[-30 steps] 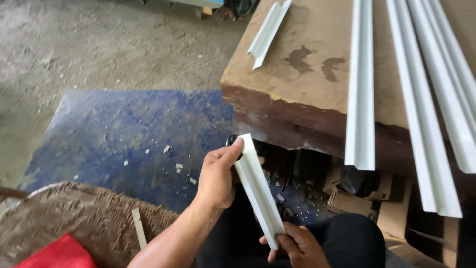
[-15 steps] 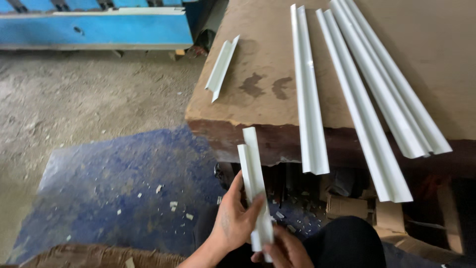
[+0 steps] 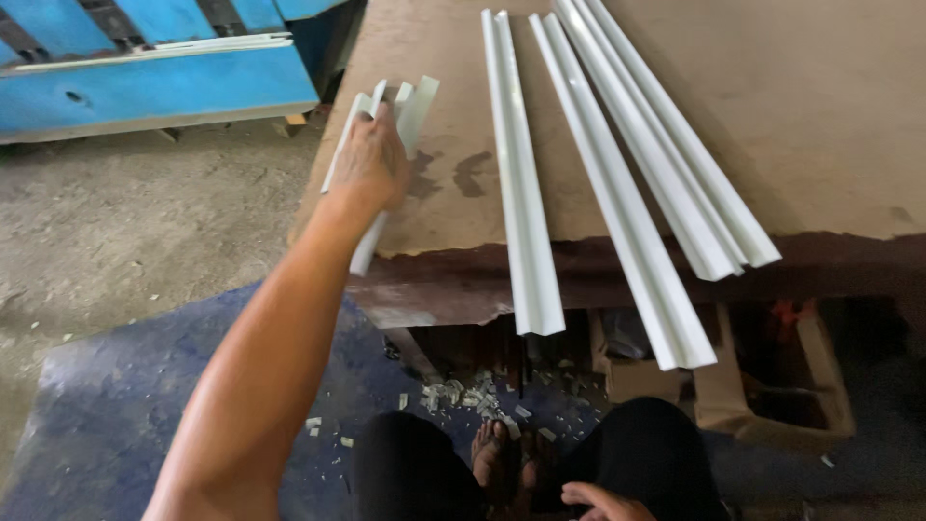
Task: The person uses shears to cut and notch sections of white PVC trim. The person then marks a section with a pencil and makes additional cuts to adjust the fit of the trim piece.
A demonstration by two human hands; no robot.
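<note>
Changed since half a second ago: your left hand (image 3: 371, 159) has left your lap and now reaches out to the brown table (image 3: 830, 125), while your right hand (image 3: 603, 502) rests empty and loosely curled on your knee. Left fingers wrap the short white profile (image 3: 365, 246), beside another short piece (image 3: 417, 106) at the table's left edge.

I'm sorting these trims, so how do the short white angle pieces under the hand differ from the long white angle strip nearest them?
The short white angle pieces are far shorter than the long white angle strip. The left hand grips the short pieces; the long strip lies untouched. The short pieces lean left, at the table edge; the long strip overhangs the front. Both are white angle profiles.
</note>
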